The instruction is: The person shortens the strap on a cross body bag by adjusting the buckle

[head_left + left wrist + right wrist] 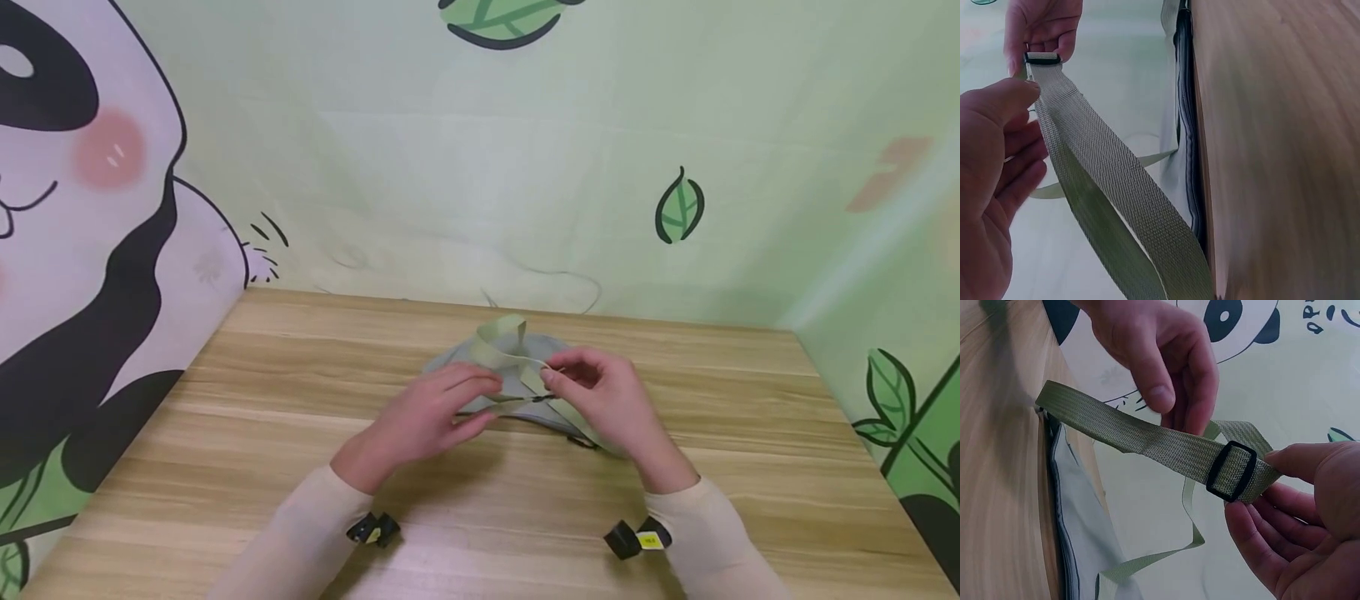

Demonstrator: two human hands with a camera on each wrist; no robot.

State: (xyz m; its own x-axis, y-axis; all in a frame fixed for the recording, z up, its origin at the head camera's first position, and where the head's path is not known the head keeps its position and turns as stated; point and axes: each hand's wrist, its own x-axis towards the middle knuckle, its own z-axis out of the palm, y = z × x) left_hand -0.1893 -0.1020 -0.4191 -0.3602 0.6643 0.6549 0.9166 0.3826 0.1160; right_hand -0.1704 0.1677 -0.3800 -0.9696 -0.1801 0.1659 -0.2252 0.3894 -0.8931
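A grey fabric bag (pixel 450 354) lies on the table, with an olive-green webbing strap (pixel 498 337) looping above it. My right hand (pixel 603 396) pinches the strap between thumb and fingers, right beside a black slide buckle (pixel 1232 470) threaded on the webbing. My left hand (pixel 431 412) is held close to the strap from the other side. In the right wrist view its thumb stands apart above the webbing, and its bent fingers pass behind it. A thinner tail of webbing (pixel 1157 555) hangs down toward the bag. Dark zipper edging (pixel 1186 94) runs along the bag's near side.
The wood-grain table (pixel 360 333) carries the bag near its middle. Behind stands a pale green wall (pixel 375 167) printed with leaves and a panda (pixel 75 275). Black wrist devices (pixel 637 540) sit at both cream sleeves.
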